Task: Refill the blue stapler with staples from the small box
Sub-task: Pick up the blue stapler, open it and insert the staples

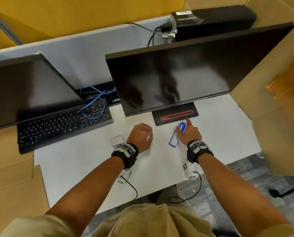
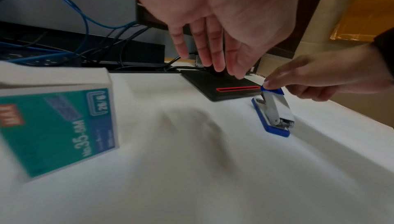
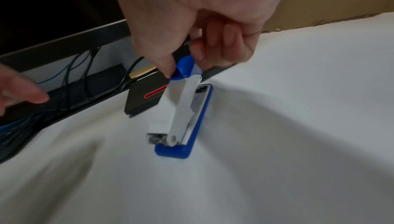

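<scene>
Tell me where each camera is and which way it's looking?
Head: worn on the head, looks forward and down at the white desk; both forearms, left hand and right hand show.
Left wrist: on the left wrist, looks along the straight fingers toward the staple box; the right hand shows too.
Right wrist: on the right wrist, looks down at fingers pinching the lifted top of the blue stapler.
Shared: all three show the stapler and the monitor stand.
</scene>
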Available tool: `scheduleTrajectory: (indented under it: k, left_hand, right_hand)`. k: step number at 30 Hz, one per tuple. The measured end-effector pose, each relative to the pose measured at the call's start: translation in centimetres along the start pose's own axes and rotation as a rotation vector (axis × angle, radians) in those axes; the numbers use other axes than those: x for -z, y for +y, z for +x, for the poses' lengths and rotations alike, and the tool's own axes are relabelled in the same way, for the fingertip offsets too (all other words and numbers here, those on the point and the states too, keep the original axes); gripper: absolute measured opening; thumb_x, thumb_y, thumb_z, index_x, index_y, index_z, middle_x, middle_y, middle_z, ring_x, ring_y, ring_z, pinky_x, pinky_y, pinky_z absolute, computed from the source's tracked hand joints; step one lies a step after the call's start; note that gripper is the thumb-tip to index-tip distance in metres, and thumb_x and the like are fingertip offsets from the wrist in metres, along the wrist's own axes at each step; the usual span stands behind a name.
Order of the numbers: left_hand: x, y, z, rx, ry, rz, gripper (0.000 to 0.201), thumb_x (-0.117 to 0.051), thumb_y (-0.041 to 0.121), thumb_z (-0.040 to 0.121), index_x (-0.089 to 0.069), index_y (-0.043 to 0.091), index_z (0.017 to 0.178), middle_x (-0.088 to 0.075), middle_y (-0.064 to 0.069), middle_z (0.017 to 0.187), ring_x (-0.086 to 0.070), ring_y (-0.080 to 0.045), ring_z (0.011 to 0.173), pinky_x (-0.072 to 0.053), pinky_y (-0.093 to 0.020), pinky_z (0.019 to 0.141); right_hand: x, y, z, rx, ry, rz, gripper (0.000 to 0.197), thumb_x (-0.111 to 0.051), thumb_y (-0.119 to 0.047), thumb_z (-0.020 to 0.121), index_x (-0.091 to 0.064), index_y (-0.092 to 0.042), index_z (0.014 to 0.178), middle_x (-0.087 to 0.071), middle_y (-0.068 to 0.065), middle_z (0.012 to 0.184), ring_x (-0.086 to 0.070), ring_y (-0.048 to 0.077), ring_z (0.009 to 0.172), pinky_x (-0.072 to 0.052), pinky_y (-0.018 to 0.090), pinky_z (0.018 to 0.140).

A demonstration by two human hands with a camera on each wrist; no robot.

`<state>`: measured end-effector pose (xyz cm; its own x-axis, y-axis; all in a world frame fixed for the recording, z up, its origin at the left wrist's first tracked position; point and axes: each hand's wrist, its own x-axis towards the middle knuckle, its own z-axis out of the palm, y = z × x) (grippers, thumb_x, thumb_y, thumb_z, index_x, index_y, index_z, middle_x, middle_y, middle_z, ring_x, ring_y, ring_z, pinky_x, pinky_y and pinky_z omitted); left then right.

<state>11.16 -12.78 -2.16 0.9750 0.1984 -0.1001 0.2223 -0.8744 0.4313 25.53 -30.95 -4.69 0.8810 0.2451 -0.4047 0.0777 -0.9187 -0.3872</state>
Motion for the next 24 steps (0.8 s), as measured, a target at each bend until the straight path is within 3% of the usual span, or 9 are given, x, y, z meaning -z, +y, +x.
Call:
scheduleTrajectory:
  k: [3, 6, 12, 18, 21, 24]
  left_hand:
    - [-0.6, 0.5, 0.5, -0.013, -0.021, -0.005, 0.011, -0.061, 0.023, 0.083, -0.070, 0.016, 0.085, -0.069, 0.001, 0.110, -0.056, -0.020, 0.109, -0.041, -0.034, 0.097]
    - [-1.1, 0.9, 0.7, 0.001, -0.049, -0.024, 0.014, -0.059, 0.025, 0.086, -0.069, 0.016, 0.091, -0.066, 0.001, 0.113, -0.055, -0.018, 0.108, -0.044, -0.030, 0.094]
    - [-1.5, 1.5, 0.5, 0.018, -0.197, 0.006, 0.020, -0.056, 0.020, 0.089, -0.066, 0.010, 0.104, -0.064, -0.006, 0.112, -0.059, -0.024, 0.102, -0.052, -0.033, 0.088]
    - [-1.3, 0.6, -0.3, 0.110, -0.202, -0.034, 0.018, -0.060, 0.018, 0.087, -0.057, 0.015, 0.104, -0.064, -0.005, 0.106, -0.061, -0.024, 0.092, -0.053, -0.034, 0.080]
    - [-1.0, 0.3, -0.6, 0.165, -0.231, -0.034, 0.032, -0.064, 0.017, 0.083, -0.041, 0.020, 0.105, -0.065, -0.005, 0.097, -0.060, -0.025, 0.076, -0.057, -0.037, 0.073]
    - [-0.9, -0.1, -0.8, 0.199, -0.252, -0.016, 0.043, -0.067, 0.019, 0.081, -0.036, 0.022, 0.110, -0.068, -0.006, 0.090, -0.062, -0.027, 0.073, -0.058, -0.040, 0.072]
  right_hand:
    - [0.0, 0.1, 0.2, 0.008, -0.001, 0.084, 0.056, -0.059, -0.050, 0.088, -0.048, -0.013, 0.128, -0.065, 0.016, 0.112, -0.063, 0.035, 0.099, -0.053, 0.042, 0.086]
    - [0.0, -0.6, 0.1, -0.008, -0.015, 0.078, 0.062, -0.067, -0.061, 0.077, -0.055, -0.010, 0.110, -0.065, 0.012, 0.097, -0.062, 0.031, 0.085, -0.055, 0.038, 0.078]
    - [-1.8, -2.1, -1.1, 0.074, -0.107, -0.033, 0.071, -0.060, -0.079, 0.065, -0.055, -0.012, 0.086, -0.062, 0.007, 0.076, -0.059, 0.021, 0.067, -0.048, 0.029, 0.061]
    - [-4.0, -3.9, -2.7, 0.130, -0.166, -0.065, 0.065, -0.056, -0.077, 0.071, -0.052, -0.014, 0.086, -0.059, 0.004, 0.076, -0.058, 0.021, 0.069, -0.047, 0.029, 0.064]
    - [-4.7, -5.0, -3.2, 0.196, -0.194, -0.060, 0.059, -0.058, -0.072, 0.075, -0.053, -0.013, 0.083, -0.057, 0.004, 0.074, -0.056, 0.021, 0.068, -0.047, 0.029, 0.064]
    - [-5.3, -5.7, -3.4, 0.292, -0.227, 0.011, 0.048, -0.051, -0.059, 0.088, -0.055, -0.013, 0.074, -0.057, 0.004, 0.071, -0.055, 0.022, 0.065, -0.046, 0.031, 0.064]
